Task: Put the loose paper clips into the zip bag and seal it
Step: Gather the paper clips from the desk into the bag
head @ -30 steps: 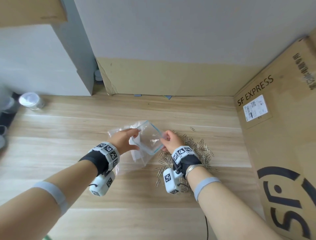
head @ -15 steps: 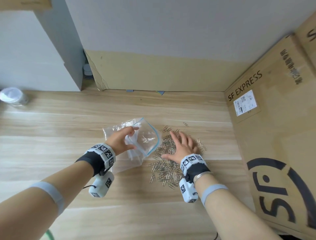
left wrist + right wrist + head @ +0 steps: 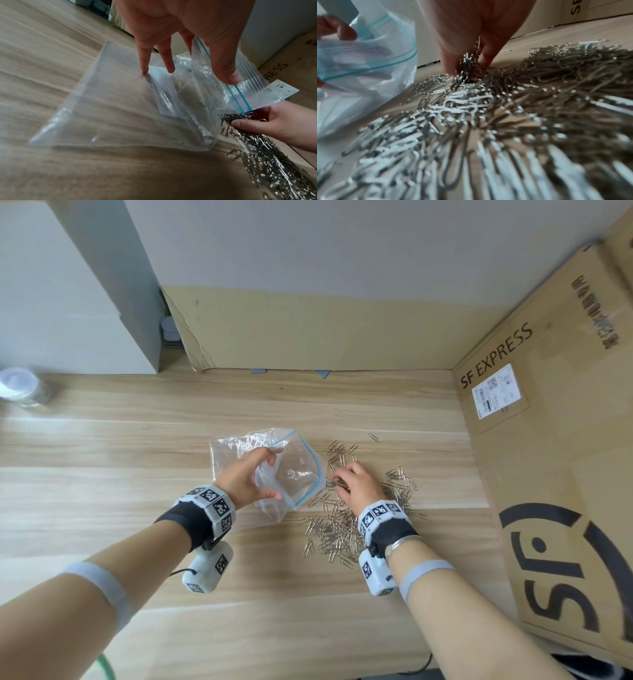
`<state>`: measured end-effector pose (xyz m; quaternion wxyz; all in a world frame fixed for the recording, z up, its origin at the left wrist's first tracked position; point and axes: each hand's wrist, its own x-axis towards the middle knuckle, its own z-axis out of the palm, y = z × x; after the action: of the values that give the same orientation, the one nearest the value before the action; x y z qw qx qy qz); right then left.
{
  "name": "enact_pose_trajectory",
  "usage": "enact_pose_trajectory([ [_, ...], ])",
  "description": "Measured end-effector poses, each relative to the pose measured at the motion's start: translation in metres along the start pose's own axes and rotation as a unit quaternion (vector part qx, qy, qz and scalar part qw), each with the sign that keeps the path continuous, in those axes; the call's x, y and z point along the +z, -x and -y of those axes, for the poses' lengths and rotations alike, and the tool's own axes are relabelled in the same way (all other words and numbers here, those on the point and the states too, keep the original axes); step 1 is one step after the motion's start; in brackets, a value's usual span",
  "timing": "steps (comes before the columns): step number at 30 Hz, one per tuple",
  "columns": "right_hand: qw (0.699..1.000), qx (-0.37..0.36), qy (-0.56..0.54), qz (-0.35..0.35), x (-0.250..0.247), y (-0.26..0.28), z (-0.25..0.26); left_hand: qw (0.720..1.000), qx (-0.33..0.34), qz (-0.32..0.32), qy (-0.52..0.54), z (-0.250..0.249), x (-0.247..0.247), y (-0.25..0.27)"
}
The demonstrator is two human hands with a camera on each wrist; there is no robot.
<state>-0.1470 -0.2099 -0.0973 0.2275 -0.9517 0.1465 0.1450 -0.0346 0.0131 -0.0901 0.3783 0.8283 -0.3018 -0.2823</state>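
A clear zip bag (image 3: 294, 470) with a blue seal line lies on the wooden table, its mouth facing right and standing open. My left hand (image 3: 248, 479) grips the bag's upper lip between thumb and fingers (image 3: 223, 67) and lifts it. Just right of the mouth spreads a pile of silver paper clips (image 3: 342, 529). My right hand (image 3: 356, 482) has its fingers curled into the pile and pinches a bunch of clips (image 3: 467, 67) beside the bag (image 3: 364, 60). The right hand (image 3: 267, 127) with clips sits at the seal line.
A large SF EXPRESS cardboard box (image 3: 555, 460) walls off the right side. Cardboard (image 3: 308, 333) leans on the back wall. A small jar with a white lid (image 3: 20, 386) stands at the far left. One stray clip (image 3: 373, 437) lies behind the pile.
My right hand let go of the bag's edge, moved right onto the pile with fingers spread, and has now curled round a bunch of clips. The left hand kept hold of the bag.
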Motion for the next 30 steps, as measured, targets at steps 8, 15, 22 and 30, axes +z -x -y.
enact_pose_trajectory([
  [8, 0.995, 0.036, -0.085, -0.042, -0.019, 0.004, 0.005, 0.999, -0.034, -0.001, -0.005, -0.004, 0.002, -0.001],
  [15, 0.988, 0.012, -0.148, -0.042, -0.06, 0.017, 0.029, 1.0, -0.016, 0.005, -0.008, -0.004, 0.006, -0.001],
  [22, 0.98, -0.091, -0.159, -0.077, -0.054, -0.002, 0.091, 1.0, -0.005, 0.011, 0.004, -0.003, 0.001, 0.0],
  [30, 0.99, -0.07, -0.124, 0.012, -0.024, -0.011, 0.094, 0.998, 0.045, -0.027, 0.045, 0.012, -0.001, 0.003],
])
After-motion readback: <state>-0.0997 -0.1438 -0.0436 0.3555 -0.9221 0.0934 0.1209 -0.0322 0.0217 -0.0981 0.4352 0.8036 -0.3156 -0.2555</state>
